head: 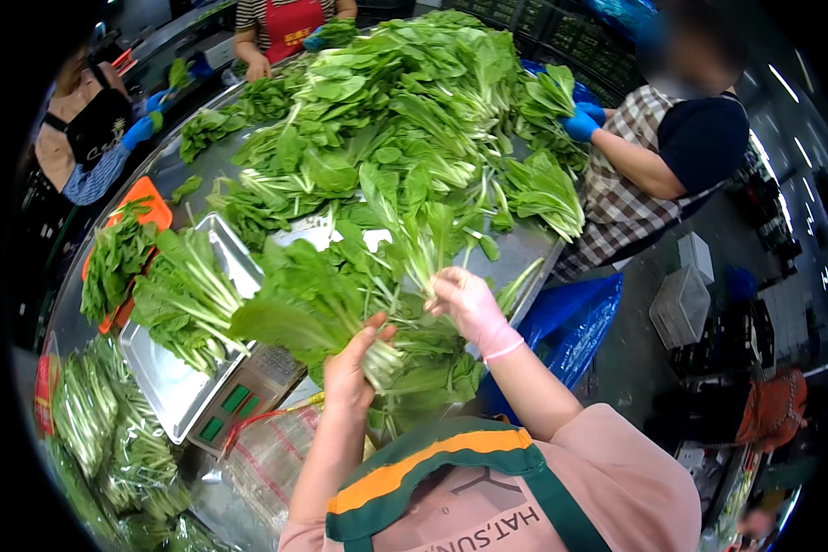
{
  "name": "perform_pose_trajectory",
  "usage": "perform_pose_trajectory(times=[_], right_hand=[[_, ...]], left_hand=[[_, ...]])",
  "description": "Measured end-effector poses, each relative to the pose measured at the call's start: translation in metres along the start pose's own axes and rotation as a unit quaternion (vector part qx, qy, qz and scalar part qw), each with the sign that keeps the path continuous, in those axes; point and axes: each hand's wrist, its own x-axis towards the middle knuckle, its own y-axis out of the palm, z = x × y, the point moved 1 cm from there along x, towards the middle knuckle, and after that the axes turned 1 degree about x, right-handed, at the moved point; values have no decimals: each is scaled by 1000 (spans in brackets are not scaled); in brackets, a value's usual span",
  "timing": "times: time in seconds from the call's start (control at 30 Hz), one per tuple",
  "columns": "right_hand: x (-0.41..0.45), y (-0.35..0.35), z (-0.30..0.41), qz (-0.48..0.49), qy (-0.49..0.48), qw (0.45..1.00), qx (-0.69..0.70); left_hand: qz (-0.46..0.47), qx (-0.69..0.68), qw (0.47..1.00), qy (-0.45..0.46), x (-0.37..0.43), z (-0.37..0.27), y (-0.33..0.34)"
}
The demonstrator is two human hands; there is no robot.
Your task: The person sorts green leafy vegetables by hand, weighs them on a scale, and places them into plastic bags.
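Observation:
My left hand [353,362] grips a bunch of leafy greens [303,307] by the pale stem ends, its leaves fanning to the left. Held in my right hand [466,303], which wears a thin pinkish glove, is a smaller stalk of greens [414,238] with the leaves pointing away from me. Loose leaves [435,376] lie below and between both hands. Left of my left hand is a digital scale [245,400], with a bundle of greens [186,297] on its metal pan [159,372].
A large heap of greens [400,103] covers the far metal table [535,241]. An orange basket [155,207] and bagged greens [83,407] are at left. Blue plastic [569,331] hangs off the right edge. Co-workers stand left, far and right; one's blue gloves [583,123] hold greens.

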Motion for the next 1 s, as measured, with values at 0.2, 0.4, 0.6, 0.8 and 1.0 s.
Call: perform_pose_trajectory(times=[0.2,0.4,0.6,0.8,1.0], right_hand=[[-23,54,-17,66,-40,985,-155],[28,9,-36,-69,0,994,79],[-15,50,-3,92,38,952,-288],[-13,46,-16,103,73,982,-139],[-8,31,-27,157,128,979,-4]], left_hand=[[-31,21,999,33,11,5,4],[-45,-32,998,38,15,3,-10],[-59,27,996,59,11,-3,-10],[-33,34,996,82,6,-11,-7],[-32,-20,998,57,-2,-22,-9]])
